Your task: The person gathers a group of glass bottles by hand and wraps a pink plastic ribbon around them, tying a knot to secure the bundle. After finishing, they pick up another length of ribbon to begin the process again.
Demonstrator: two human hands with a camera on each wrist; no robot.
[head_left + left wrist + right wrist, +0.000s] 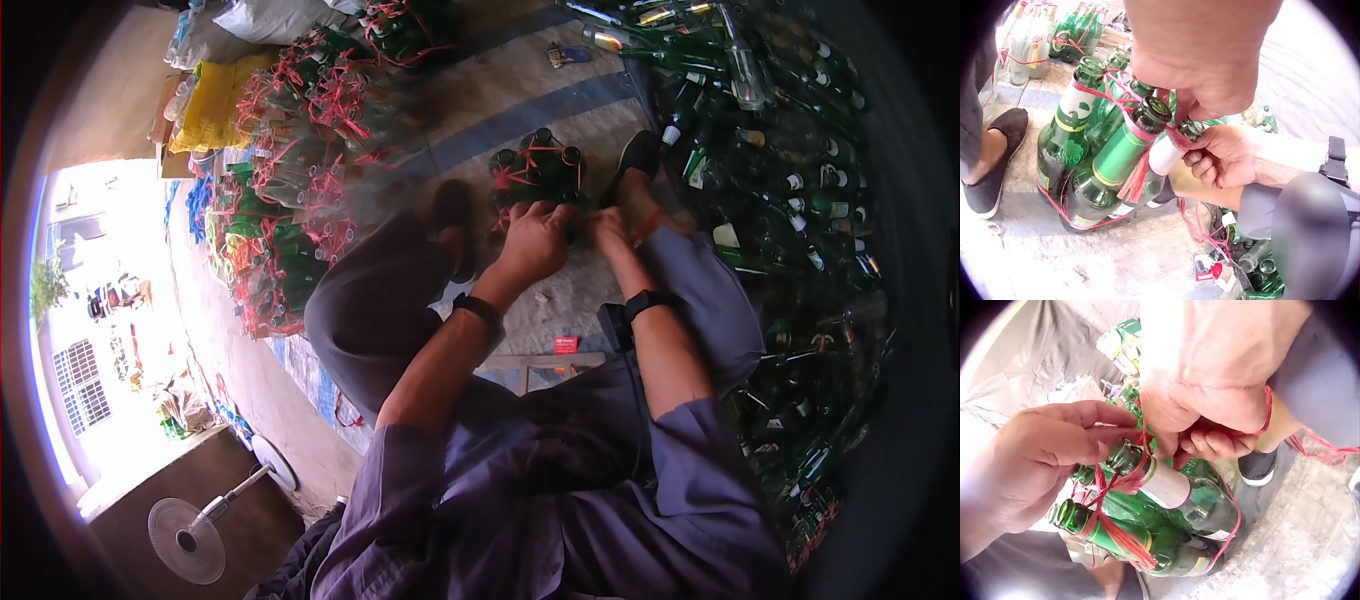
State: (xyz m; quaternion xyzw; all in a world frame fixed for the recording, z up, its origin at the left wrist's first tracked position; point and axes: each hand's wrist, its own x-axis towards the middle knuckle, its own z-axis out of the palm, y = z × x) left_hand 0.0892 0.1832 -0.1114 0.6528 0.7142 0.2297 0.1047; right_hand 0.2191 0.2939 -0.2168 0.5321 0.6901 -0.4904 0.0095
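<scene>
A bundle of green glass bottles stands upright between the feet, red plastic twine wound round the necks and lower sides. Both hands meet at the necks on the near side. The left hand pinches the twine beside a bottle neck, as the right wrist view shows. With curled fingers the right hand grips twine at the neck of a white-labelled bottle; a strand loops round this hand. A frayed tuft of twine hangs from a neighbouring neck.
Many loose green bottles lie heaped along the right side. Tied bundles of clear and green bottles stand at the left, near a yellow sack. A fan is at the lower left. Loose twine trails near the right foot.
</scene>
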